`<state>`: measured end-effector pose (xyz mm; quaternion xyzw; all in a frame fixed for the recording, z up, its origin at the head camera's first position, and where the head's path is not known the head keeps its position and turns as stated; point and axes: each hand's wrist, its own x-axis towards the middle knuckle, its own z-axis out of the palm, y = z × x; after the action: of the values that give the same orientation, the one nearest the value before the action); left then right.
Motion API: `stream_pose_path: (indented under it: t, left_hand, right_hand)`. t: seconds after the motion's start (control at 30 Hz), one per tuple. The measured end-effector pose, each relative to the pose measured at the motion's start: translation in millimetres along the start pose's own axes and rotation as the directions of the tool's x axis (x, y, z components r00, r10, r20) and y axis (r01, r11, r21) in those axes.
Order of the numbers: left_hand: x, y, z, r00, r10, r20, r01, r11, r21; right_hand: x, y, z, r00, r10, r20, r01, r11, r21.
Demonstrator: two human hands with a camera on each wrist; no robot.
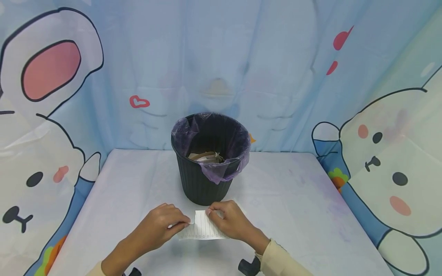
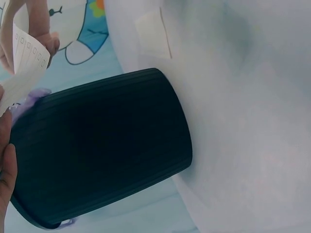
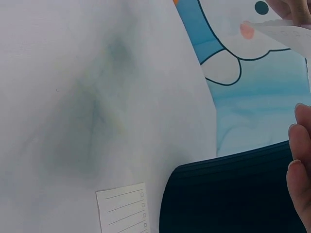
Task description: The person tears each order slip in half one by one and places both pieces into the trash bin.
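Note:
A lined white sheet of paper [image 1: 203, 228], with a row of small printed boxes along its lower edge, is held up in front of the bin. My left hand [image 1: 160, 226] pinches it at the left with thumb and forefinger. My right hand [image 1: 232, 222] grips its right part, thumb across the lined face. Beside the left fingertips the sheet's outline is uneven, with a notch from the top. In the left wrist view the same paper [image 2: 31, 63] curves between both hands.
A black bin [image 1: 203, 188] with a purple liner [image 1: 221, 174] stands just beyond the hands, scraps [image 1: 207, 156] inside. Another lined piece of paper [image 3: 124, 208] lies on the white-covered table [image 1: 138, 184] beside the bin. Printed cartoon curtains [image 1: 145, 57] surround the table.

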<state>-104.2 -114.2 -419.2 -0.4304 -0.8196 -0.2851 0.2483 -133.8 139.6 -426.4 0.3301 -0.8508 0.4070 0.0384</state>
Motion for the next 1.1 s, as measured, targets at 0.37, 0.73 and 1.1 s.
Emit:
stream_pose_path:
  t: [0.37,0.73,1.1]
  left_hand:
    - [0.3,1.4,2.2,1.000,0.018,-0.017,-0.018,1.000,-0.016]
    - [0.7,3.1,0.7,0.999,0.035,-0.027,-0.036,0.999,-0.016]
    - [0.4,4.3,0.0,0.999,0.034,-0.023,-0.035,0.999,-0.025]
  right_hand:
    - [-1.8,2.7,0.2,1.000,-0.005,-0.003,0.005,1.000,0.003]
    - [-1.9,7.2,2.1,1.000,0.009,-0.010,-0.009,1.000,-0.027]
    - [-1.4,7.3,0.3,1.000,0.006,-0.002,-0.006,0.999,-0.033]
